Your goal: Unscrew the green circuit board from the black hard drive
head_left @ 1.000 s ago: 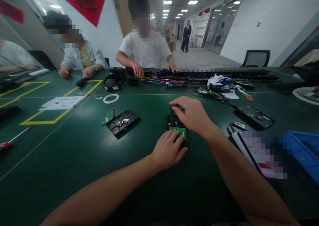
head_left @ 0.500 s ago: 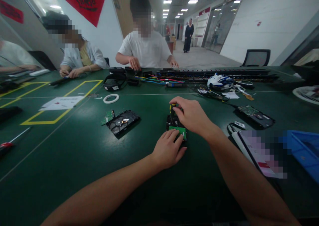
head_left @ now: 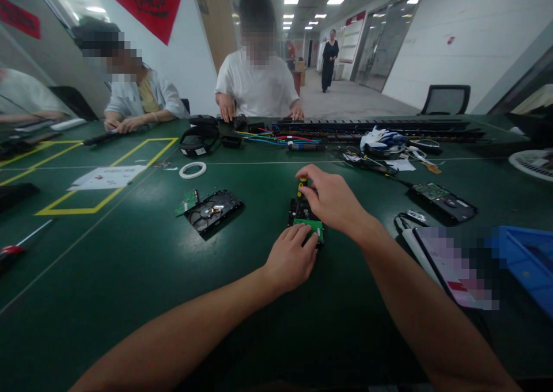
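A black hard drive with a green circuit board [head_left: 314, 226] lies on the dark green table in front of me. My left hand [head_left: 291, 257] rests with its fingertips on the board's near edge, holding the drive down. Above the drive's far end, my right hand [head_left: 330, 199] pinches a short yellow and black screwdriver [head_left: 301, 188], which stands upright; its tip is hard to make out. To the left lies an opened hard drive [head_left: 213, 210], with a loose green board [head_left: 186, 203] at its left end.
Another drive [head_left: 444, 201] lies right, beyond a phone [head_left: 453, 268] and a blue bin [head_left: 527, 265]. A white ring [head_left: 192, 170], cables [head_left: 268, 137] and gloves [head_left: 382, 141] lie farther back. A red-handled screwdriver [head_left: 12, 250] is far left. People sit across the table [head_left: 142, 300].
The screwdriver handle leans less behind my fingers and shows more yellow. My left thumb has drawn in toward the other fingers. The person opposite has shifted right, and a person in the background has stepped.
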`<state>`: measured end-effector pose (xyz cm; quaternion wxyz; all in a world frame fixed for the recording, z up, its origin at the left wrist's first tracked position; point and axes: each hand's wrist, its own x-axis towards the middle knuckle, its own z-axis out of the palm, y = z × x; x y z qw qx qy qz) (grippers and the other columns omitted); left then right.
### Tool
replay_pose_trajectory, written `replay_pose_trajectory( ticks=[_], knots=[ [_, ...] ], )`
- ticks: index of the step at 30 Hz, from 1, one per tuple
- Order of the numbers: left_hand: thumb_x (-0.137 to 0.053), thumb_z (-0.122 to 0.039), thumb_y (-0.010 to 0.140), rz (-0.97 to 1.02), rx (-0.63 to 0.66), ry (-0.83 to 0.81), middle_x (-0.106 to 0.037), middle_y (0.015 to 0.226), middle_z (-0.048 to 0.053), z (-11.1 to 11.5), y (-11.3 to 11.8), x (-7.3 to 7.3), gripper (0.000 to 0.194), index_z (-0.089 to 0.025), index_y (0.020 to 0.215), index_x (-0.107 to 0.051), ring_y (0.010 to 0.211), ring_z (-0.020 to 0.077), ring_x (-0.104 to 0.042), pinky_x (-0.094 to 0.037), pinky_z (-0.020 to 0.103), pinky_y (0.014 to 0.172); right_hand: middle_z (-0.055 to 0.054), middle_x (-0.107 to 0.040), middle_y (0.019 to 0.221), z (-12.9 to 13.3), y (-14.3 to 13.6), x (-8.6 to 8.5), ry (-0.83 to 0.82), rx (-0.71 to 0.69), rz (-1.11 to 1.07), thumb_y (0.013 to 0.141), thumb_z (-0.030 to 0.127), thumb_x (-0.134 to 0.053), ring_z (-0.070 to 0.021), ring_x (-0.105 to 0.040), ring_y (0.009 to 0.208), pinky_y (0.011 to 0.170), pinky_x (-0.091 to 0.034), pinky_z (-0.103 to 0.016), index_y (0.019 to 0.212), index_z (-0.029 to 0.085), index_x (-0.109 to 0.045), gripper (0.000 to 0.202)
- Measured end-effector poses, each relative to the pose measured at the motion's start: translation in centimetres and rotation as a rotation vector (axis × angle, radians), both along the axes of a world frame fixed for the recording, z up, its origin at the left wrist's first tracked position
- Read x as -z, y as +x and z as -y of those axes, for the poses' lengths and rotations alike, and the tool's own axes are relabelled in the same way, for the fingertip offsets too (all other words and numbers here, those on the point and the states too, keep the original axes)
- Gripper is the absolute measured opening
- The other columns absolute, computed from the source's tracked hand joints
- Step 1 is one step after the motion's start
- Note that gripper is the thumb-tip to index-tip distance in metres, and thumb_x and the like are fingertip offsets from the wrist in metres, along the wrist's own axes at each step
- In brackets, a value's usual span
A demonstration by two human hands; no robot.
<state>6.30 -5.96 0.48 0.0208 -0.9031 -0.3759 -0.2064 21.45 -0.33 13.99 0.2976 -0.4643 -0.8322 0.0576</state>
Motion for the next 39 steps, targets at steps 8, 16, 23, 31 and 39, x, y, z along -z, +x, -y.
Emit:
replay_pose_trajectory(
  ticks=[8, 16, 23, 31, 39],
  knots=[
    [-0.054, -0.027, 0.101, 0.023, 0.003, -0.013, -0.061, 0.138, 0.016, 0.0, 0.0, -0.1, 0.034, -0.018, 0.133, -0.061, 0.132, 0.0332, -0.056, -0.049, 0.053, 0.112, -0.008, -0.073, 0.11, 0.1, 0.1, -0.2, 0.023, 0.003, 0.044, 0.097, 0.02, -0.061, -0.0238, -0.067, 0.097, 0.089, -0.047, -0.038, 0.11, 0.021, -0.066, 0.014],
    [-0.053, -0.028, 0.101, 0.012, 0.006, -0.01, -0.06, 0.139, 0.016, 0.2, 0.0, -0.4, 0.036, -0.018, 0.135, -0.061, 0.132, 0.0332, -0.056, -0.048, 0.053, 0.113, -0.007, -0.07, 0.104, -0.1, 0.0, 0.0, 0.038, 0.009, 0.049, 0.099, 0.034, -0.067, -0.0219, -0.063, 0.09, 0.085, -0.046, -0.036, 0.108, 0.022, -0.071, 0.015],
    [-0.052, -0.028, 0.101, 0.004, 0.012, 0.0, -0.06, 0.14, 0.016, 0.2, 0.0, -0.4, 0.037, -0.016, 0.136, -0.06, 0.133, 0.0338, -0.055, -0.047, 0.052, 0.114, -0.011, -0.072, 0.121, -0.1, -0.2, 0.1, 0.04, -0.02, 0.027, 0.099, 0.016, -0.056, -0.0255, -0.066, 0.111, 0.098, -0.047, -0.039, 0.121, 0.02, -0.067, 0.024],
    [-0.054, -0.027, 0.1, 0.015, 0.019, -0.013, -0.06, 0.141, 0.016, 0.1, -0.1, -0.2, 0.038, -0.018, 0.136, -0.06, 0.134, 0.0338, -0.055, -0.048, 0.053, 0.114, -0.013, -0.071, 0.123, -0.2, -0.5, 0.8, -0.022, -0.03, 0.013, 0.096, 0.02, -0.059, -0.0266, -0.068, 0.104, 0.092, -0.049, -0.04, 0.124, 0.019, -0.055, 0.028],
    [-0.055, -0.027, 0.099, 0.037, 0.02, -0.001, -0.06, 0.14, 0.016, 0.0, -0.1, 0.0, 0.038, -0.018, 0.135, -0.06, 0.133, 0.0337, -0.056, -0.048, 0.053, 0.114, -0.012, -0.069, 0.123, -1.0, -1.0, 2.3, -0.029, -0.039, -0.022, 0.095, 0.019, -0.06, -0.0281, -0.067, 0.106, 0.09, -0.05, -0.041, 0.127, 0.023, -0.05, 0.033]
  ],
)
